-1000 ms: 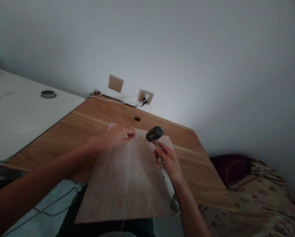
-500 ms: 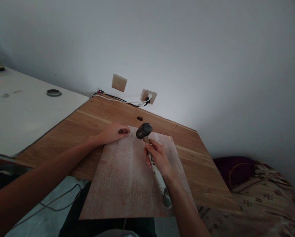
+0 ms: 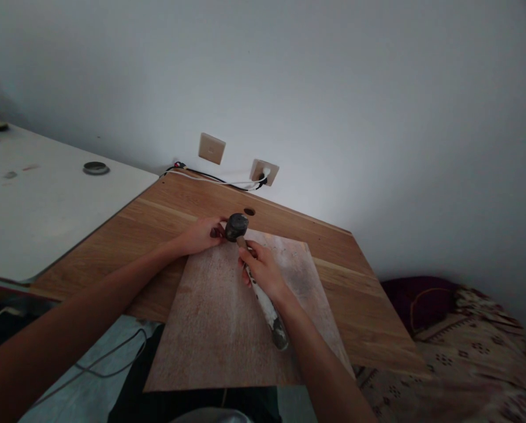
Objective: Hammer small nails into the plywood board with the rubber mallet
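A thin pale wooden board [image 3: 227, 317] lies on a brown wooden table [image 3: 170, 217] and overhangs its near edge. My right hand [image 3: 263, 273] is closed round the pale handle of a hammer [image 3: 256, 276], whose dark head sits at the board's far left corner. My left hand [image 3: 201, 235] rests at that same corner, fingers pinched together right beside the hammer head. What the fingers pinch is too small to make out.
A white table [image 3: 37, 200] with a small round dark lid [image 3: 96, 168] stands to the left. Two wall sockets [image 3: 263, 171] with cables are behind the brown table. A patterned fabric and dark cushion [image 3: 421, 299] lie at right. Cables run on the floor below.
My right hand has swung the hammer leftward, from the board's far middle to its far left corner beside my left hand. The left hand stayed at the corner.
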Available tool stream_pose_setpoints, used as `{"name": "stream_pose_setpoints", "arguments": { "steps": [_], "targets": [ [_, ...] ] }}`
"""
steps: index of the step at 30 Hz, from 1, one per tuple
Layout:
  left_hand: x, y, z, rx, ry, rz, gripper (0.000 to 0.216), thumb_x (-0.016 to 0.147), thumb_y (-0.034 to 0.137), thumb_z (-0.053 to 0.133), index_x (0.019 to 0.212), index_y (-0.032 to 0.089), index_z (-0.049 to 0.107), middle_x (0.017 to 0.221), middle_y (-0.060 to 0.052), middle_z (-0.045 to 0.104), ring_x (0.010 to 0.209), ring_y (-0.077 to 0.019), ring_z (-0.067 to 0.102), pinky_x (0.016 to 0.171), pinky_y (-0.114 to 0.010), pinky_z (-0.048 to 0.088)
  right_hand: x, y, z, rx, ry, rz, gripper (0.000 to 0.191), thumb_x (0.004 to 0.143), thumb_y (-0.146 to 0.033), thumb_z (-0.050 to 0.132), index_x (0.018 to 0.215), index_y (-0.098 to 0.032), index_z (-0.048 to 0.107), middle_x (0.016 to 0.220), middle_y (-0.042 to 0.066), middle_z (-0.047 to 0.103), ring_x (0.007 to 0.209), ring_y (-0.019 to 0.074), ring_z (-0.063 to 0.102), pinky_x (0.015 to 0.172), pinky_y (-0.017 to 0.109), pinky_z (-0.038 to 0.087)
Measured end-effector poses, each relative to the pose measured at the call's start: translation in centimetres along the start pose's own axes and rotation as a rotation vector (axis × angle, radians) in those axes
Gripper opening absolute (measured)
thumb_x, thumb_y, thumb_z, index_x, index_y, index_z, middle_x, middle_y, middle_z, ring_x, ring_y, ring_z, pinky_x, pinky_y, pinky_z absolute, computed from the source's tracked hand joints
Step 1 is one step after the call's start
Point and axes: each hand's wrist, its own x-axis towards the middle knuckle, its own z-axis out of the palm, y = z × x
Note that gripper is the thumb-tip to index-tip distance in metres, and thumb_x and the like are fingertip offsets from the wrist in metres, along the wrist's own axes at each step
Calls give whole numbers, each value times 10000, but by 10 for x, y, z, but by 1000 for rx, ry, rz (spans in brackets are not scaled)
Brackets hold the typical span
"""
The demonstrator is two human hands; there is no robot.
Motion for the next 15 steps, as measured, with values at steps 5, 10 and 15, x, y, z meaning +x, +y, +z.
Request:
{"name": "stream_pose_setpoints", "arguments": {
  "steps": [5, 10, 15],
  "targets": [
    [-1, 1, 0, 5, -3, 15, 432, 827, 241, 669, 1255, 189, 662, 998, -53, 804, 904, -221, 759, 823, -320, 566, -23, 0, -1, 225, 80, 52, 396, 815, -583, 735, 918, -220, 615, 667, -57, 600, 386, 89, 499, 344, 232, 385],
    [-1, 0, -1, 17, -27, 4, 432, 822, 335, 689, 1228, 191, 665, 967, -40, 785, 841, -199, 727, 793, -317, 561, -77, 16, -10, 605, 510, 85, 505, 758, -559, 844, 1085, -208, 687, 738, -34, 664, 550, 119, 627, 473, 228, 493],
    [5, 2, -5, 40, -19, -24, 436, 855, 465, 656, 1191, 187, 679, 1011, -68, 776, 860, -215, 702, 825, -357, 568, -109, 37, -22, 743, 660, 147, 526, 691, -556, 930, 989, -183, 706, 805, 20, 763, 714, 191, 735, 646, 294, 592]
  ]
}}
